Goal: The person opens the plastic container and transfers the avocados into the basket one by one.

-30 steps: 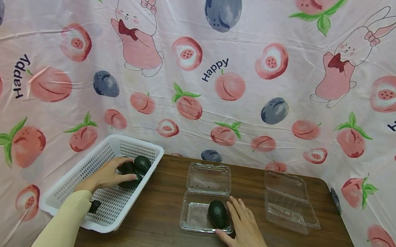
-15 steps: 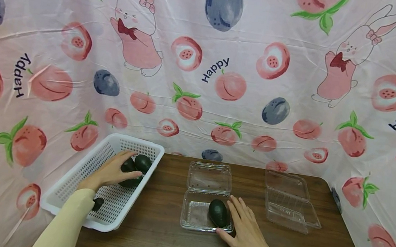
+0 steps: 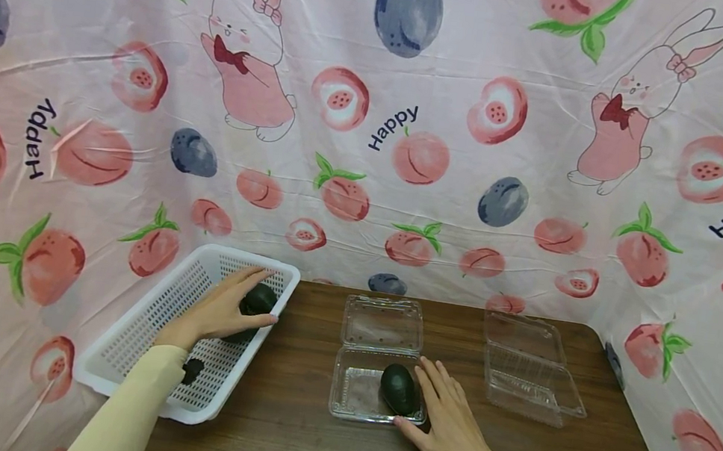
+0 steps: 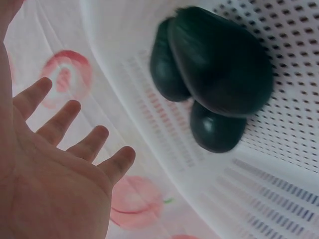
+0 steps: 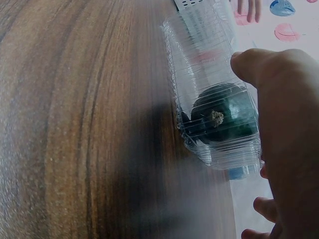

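Note:
Above the white plastic basket, my left hand spreads its fingers with nothing held. In the left wrist view a large dark green avocado lies against two others, a narrow avocado and a lower avocado, apart from the fingers. From the head view the hand partly hides them. My right hand rests at the near right corner of an open clear plastic clamshell box, thumb at its front edge and straight fingers along its right side. One avocado sits in the box's right half.
A second open clear clamshell box stands at the right on the brown wooden table. Behind and at both sides hangs a pink fruit-print cloth. The basket stands at the table's left, close to the cloth.
My left hand has moved right and slightly away from me over the basket, its thumb and fingers opening wider over the avocados. The right hand and the boxes stay where they were.

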A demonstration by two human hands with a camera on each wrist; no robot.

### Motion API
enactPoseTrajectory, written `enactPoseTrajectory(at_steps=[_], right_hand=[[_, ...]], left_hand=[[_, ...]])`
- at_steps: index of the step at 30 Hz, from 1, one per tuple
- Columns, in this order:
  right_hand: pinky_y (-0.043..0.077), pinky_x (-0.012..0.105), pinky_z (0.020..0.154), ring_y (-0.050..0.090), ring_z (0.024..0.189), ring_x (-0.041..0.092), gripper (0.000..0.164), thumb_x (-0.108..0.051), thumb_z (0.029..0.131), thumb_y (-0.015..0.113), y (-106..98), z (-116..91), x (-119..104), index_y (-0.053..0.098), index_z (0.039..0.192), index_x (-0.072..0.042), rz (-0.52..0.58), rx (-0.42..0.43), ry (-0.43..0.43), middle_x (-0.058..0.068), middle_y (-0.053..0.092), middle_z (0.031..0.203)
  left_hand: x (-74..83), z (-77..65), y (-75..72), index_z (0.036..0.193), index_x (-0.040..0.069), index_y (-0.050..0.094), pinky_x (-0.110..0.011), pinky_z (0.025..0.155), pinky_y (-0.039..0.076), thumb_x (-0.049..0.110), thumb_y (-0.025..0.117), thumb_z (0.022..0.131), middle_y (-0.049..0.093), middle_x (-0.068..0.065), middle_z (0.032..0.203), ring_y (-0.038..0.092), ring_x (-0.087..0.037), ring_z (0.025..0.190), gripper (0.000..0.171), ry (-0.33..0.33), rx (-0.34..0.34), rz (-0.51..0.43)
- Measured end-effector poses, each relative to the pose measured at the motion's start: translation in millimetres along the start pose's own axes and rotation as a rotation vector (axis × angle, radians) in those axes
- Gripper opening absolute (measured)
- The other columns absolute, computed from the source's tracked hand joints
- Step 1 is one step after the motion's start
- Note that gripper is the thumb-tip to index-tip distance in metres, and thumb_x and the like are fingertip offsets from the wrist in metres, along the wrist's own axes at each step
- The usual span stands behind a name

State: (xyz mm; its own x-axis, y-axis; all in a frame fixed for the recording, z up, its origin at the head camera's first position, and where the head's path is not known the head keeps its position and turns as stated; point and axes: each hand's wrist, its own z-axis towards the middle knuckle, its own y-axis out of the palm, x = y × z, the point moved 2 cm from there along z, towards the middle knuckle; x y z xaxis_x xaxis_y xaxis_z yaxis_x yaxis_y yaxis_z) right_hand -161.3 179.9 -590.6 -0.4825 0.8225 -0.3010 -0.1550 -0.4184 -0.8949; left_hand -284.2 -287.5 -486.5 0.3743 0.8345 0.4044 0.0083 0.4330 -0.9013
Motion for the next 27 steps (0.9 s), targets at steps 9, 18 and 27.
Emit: enactPoseTrajectory(at_steps=[9, 18, 27], right_hand=[[0.045, 0.073, 0.125, 0.044, 0.165, 0.049, 0.093, -0.060, 0.099, 0.079, -0.6, -0.4, 0.2, 0.053, 0.166, -0.001, 0.003, 0.017, -0.003, 0.019, 0.045, 0.179], [0.046, 0.073, 0.125, 0.044, 0.165, 0.049, 0.093, -0.061, 0.099, 0.079, 0.0, 0.0, 1.8, 0.053, 0.166, -0.001, -0.001, 0.020, -0.009, 0.018, 0.045, 0.180], [0.045, 0.073, 0.126, 0.043, 0.166, 0.049, 0.094, -0.062, 0.099, 0.078, 0.0, -0.5, 2.7, 0.052, 0.166, -0.002, 0.008, 0.009, -0.001, 0.018, 0.044, 0.180]], left_hand=[[41.0, 11.1, -0.2, 0.173, 0.013, 0.046, -0.079, 0.129, 0.037, 0.054, 0.090, 0.093, 0.044, -0.023, 0.178, 0.040, -0.051, 0.165, 0.099, 0.116, 0.018, 0.002], [80.3, 17.5, 14.3, 0.171, 0.017, 0.050, -0.076, 0.127, 0.042, 0.052, 0.094, 0.089, 0.051, -0.021, 0.172, 0.046, -0.050, 0.161, 0.099, 0.275, 0.039, 0.024], [111.9, 21.4, 29.4, 0.168, 0.013, 0.054, -0.070, 0.131, 0.042, 0.052, 0.097, 0.086, 0.054, -0.019, 0.170, 0.048, -0.048, 0.161, 0.100, 0.415, 0.038, 0.013]])
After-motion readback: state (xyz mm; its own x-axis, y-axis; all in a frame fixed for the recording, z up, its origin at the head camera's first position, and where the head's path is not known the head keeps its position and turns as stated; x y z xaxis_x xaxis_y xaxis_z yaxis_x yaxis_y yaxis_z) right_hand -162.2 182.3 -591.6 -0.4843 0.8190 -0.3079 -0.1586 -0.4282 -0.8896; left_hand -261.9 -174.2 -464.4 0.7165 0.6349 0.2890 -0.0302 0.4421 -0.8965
